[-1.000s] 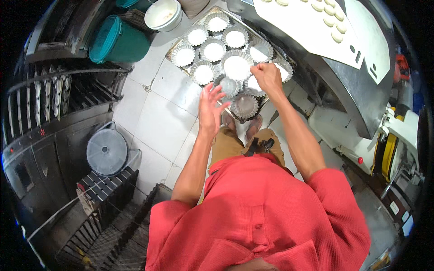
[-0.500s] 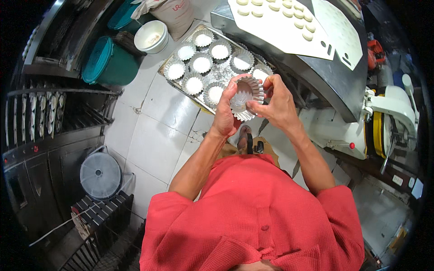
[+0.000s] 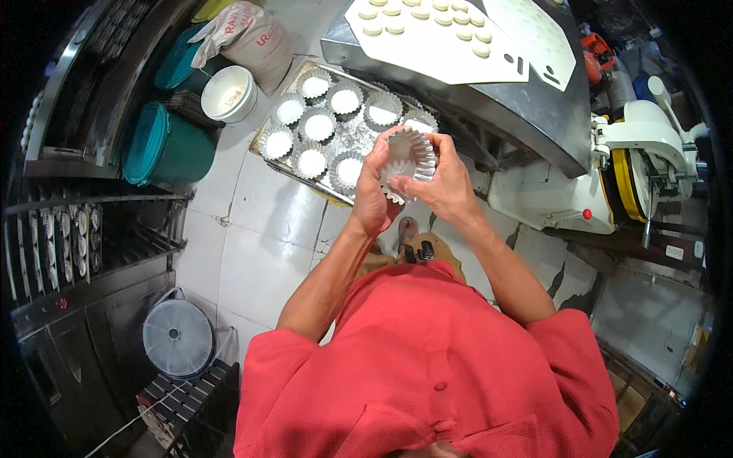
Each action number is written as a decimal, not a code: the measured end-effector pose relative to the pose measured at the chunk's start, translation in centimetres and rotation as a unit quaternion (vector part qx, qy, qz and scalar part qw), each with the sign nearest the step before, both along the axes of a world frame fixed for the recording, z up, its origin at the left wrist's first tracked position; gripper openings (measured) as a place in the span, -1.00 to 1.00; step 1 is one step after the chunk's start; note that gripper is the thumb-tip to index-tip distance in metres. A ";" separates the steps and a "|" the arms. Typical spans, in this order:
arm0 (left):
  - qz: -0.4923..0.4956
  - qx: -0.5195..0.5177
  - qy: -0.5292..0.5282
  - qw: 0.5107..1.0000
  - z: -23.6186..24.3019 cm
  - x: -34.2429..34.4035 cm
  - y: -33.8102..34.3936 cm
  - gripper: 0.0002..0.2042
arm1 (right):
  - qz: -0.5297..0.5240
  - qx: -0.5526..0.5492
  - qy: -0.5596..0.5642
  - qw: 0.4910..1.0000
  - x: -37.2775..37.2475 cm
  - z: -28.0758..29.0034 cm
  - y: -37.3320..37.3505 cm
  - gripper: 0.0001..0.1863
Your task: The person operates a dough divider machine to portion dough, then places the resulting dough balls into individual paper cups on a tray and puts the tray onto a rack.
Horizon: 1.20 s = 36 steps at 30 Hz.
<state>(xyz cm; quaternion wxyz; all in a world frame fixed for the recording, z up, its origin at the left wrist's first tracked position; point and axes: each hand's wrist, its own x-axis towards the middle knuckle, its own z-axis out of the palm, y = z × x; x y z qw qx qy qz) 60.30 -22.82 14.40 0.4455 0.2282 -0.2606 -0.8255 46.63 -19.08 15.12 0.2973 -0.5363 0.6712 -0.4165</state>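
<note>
Over the near edge of a tray, both hands hold a fluted metal baking tin [image 3: 411, 153], tilted with its open mouth up. My left hand [image 3: 372, 191] is wrapped around its left side. On the right, my right hand [image 3: 446, 182] grips the wall, its thumb reaching into the mouth. The inside looks bare and shiny. Beyond my hands, the flour-dusted tray [image 3: 355, 136] bears several more fluted tins [image 3: 317, 124], most with a white disc at the bottom. My hands hide the tray's near right corner.
A steel table [image 3: 561, 114] at the upper right bears white boards [image 3: 458, 65], one with pale round dough pieces [image 3: 443, 18]. Right of me stands a white machine [image 3: 550, 191]. To the left are a white bucket [image 3: 229, 93], green bins [image 3: 179, 149], a sack [image 3: 259, 49] and a fan [image 3: 178, 340].
My right thumb has moved further into the tin, and my right fingers have closed around its far side. The view has shifted, so the surroundings appear further left.
</note>
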 end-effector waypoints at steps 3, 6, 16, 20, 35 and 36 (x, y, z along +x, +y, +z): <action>-0.017 0.003 0.029 0.999 0.2 0.2 -0.2 -0.51 | -0.029 0.070 -0.111 0.991 -1.4 0.9 -0.7 -0.10; -0.005 -0.011 0.008 1.000 -0.1 -0.2 -0.5 -0.48 | 0.000 0.044 0.018 0.999 0.0 1.3 -1.2 0.05; -0.041 0.001 0.035 0.999 0.5 -2.6 -2.3 -0.41 | -0.004 0.056 -0.058 0.997 -3.4 3.2 -5.3 -0.08; -0.035 0.000 0.036 0.999 0.4 -3.8 -2.8 -0.42 | 0.022 0.062 -0.066 0.996 -5.8 3.2 -5.9 -0.14; -0.115 0.049 0.022 0.992 0.4 -11.2 -3.9 -0.41 | 0.050 0.063 -0.095 0.992 -14.3 2.6 -7.4 -0.21; -0.130 0.058 0.021 0.990 0.4 -11.9 -3.8 -0.41 | 0.042 0.089 -0.083 0.992 -16.1 2.6 -7.1 -0.20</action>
